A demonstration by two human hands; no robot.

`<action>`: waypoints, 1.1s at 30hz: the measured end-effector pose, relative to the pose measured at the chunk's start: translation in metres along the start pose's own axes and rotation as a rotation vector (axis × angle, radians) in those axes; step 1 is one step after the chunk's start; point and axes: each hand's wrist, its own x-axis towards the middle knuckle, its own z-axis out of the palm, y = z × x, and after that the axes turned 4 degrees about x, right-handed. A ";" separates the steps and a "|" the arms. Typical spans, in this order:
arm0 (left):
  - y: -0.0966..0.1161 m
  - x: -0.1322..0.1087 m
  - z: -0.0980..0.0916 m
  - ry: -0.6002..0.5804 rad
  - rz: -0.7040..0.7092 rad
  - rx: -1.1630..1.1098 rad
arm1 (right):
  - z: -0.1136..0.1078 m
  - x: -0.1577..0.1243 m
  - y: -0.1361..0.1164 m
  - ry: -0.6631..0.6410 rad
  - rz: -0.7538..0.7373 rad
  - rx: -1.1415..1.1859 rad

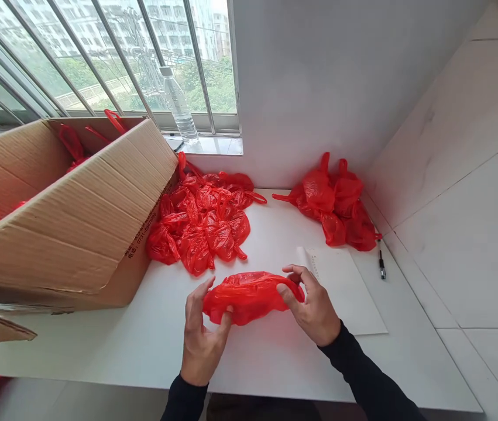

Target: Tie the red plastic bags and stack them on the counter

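Observation:
A crumpled red plastic bag [249, 297] is held between my hands near the front of the white table. My left hand [205, 336] grips its left end, thumb at the near side and fingers along the far side. At the right end, my right hand [312, 304] has the bag between thumb and fingers. What the bag contains, if anything, cannot be made out. Just beyond it lies a heap of knotted red plastic bags [207, 219]. A second cluster of red bags [334, 202] rests against the wall at the back right.
A large open cardboard box [82, 216] with red bags inside stands at the left. A notebook [349, 286] lies by my right hand, with a pen [381, 264] farther right. A water bottle [181, 108] stands on the sill by the barred window.

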 end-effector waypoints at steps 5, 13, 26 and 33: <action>0.015 0.018 -0.003 0.051 0.017 -0.011 | 0.005 0.009 -0.010 -0.046 0.024 0.092; 0.038 0.037 -0.039 0.118 -0.155 -0.109 | -0.011 0.020 -0.030 0.087 0.058 0.251; 0.058 0.014 -0.043 -0.093 -0.299 -0.299 | -0.010 0.002 -0.077 0.287 -0.226 -0.058; 0.057 0.009 -0.051 -0.161 -0.302 -0.438 | 0.014 0.019 -0.083 -0.298 -0.512 -0.572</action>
